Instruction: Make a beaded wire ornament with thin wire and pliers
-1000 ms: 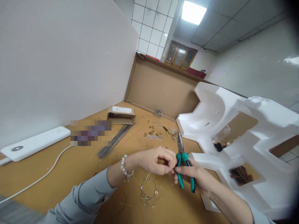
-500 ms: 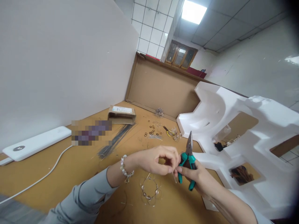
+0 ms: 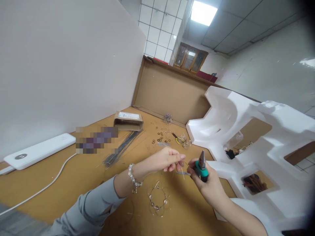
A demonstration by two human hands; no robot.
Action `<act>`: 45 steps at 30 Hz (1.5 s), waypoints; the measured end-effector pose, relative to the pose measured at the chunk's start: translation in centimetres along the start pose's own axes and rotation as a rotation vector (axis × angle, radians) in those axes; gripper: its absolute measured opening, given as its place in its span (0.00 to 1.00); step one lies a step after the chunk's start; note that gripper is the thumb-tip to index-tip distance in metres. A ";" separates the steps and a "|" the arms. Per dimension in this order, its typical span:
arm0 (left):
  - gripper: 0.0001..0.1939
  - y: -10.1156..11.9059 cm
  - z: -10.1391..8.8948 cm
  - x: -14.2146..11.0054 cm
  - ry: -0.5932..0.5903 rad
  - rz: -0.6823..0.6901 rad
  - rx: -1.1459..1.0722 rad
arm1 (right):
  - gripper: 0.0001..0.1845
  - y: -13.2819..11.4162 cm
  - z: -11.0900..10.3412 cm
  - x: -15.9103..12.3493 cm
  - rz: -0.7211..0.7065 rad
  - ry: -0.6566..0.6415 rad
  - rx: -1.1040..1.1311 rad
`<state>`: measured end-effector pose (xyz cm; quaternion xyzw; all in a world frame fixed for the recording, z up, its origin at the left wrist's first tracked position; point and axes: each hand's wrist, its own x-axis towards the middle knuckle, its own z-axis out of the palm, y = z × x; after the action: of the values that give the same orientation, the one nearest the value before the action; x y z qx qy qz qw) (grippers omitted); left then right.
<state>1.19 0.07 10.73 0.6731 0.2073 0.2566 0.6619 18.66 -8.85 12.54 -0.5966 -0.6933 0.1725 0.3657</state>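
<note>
My left hand, with a beaded bracelet on its wrist, pinches a thin wire between thumb and fingers. Close by on the right, my right hand is wrapped round teal-handled pliers, their jaws pointing up. A slim grey metal piece sticks out leftward from that hand; its kind is unclear. Below both hands, a ring of wire with several clear beads lies on the table, loose wire ends spreading around it.
A bundle of grey wires lies before an open cardboard box. Farther back are several small dark rings, yellow-handled pliers and a tangled wire heap. White foam packing borders the right; a white power strip lies left.
My hands have drawn slightly apart; the left moved up and left. The pliers have turned, so their handles now sit within my right palm, and the wire between the hands shows more clearly.
</note>
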 end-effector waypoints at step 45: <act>0.09 0.1 -0.7 0.3 -0.089 -0.085 -0.309 | 0.14 -0.7 -9.4 1.1 -0.993 0.120 -1.313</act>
<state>1.02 0.83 10.81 0.5647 0.1640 0.2272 0.7763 24.91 -9.86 19.68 -0.3213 -0.8151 -0.4818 0.0126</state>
